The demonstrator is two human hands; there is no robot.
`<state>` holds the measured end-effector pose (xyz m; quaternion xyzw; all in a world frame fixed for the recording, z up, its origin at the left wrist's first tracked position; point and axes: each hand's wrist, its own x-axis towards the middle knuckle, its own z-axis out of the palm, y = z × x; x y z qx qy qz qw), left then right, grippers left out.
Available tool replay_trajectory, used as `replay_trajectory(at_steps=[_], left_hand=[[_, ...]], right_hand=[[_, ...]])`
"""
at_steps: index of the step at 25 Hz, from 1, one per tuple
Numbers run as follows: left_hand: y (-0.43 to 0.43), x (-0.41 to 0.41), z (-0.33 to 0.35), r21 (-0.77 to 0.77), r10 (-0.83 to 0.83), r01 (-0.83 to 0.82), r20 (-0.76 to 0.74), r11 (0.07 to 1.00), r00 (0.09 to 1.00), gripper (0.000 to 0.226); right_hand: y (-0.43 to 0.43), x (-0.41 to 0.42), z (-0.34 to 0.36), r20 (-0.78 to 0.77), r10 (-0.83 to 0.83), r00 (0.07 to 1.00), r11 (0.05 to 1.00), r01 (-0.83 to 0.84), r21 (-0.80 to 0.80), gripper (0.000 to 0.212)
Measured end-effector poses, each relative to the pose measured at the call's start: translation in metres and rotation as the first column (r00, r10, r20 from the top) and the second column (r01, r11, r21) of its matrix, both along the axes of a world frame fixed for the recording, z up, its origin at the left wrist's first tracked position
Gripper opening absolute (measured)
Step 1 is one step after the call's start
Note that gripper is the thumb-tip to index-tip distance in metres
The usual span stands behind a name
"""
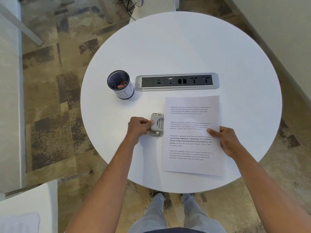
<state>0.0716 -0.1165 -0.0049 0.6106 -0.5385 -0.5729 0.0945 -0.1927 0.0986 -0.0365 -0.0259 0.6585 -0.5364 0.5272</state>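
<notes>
A printed sheet of paper (191,118) lies on the round white table (176,47), its left edge against a grey hole punch (158,124). My left hand (138,127) grips the punch from the left, fingers curled round its handle. At the sheet's right edge my right hand (225,140) pinches the paper, thumb on top of the page.
A black mesh cup (120,84) labelled as a bin holds small scraps at the left. A power and data socket strip (177,81) is set into the table behind the sheet. A second white surface with papers (21,221) sits at the lower left. Carpet surrounds the table.
</notes>
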Motion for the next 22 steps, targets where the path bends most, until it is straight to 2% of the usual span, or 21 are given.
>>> replay_trajectory(at_steps=[6, 22], left_hand=[[0.002, 0.002, -0.007, -0.078, -0.016, 0.017, 0.02, 0.997, 1.0, 0.015], [-0.002, 0.004, -0.013, -0.078, -0.056, 0.057, 0.017, 0.995, 0.998, 0.014]], right_hand=[[-0.004, 0.003, -0.001, -0.017, 0.003, 1.0, 1.0, -0.003, -0.008, 0.008], [-0.017, 0.016, -0.002, -0.066, 0.015, 0.998, 1.0, -0.014, 0.02, 0.017]])
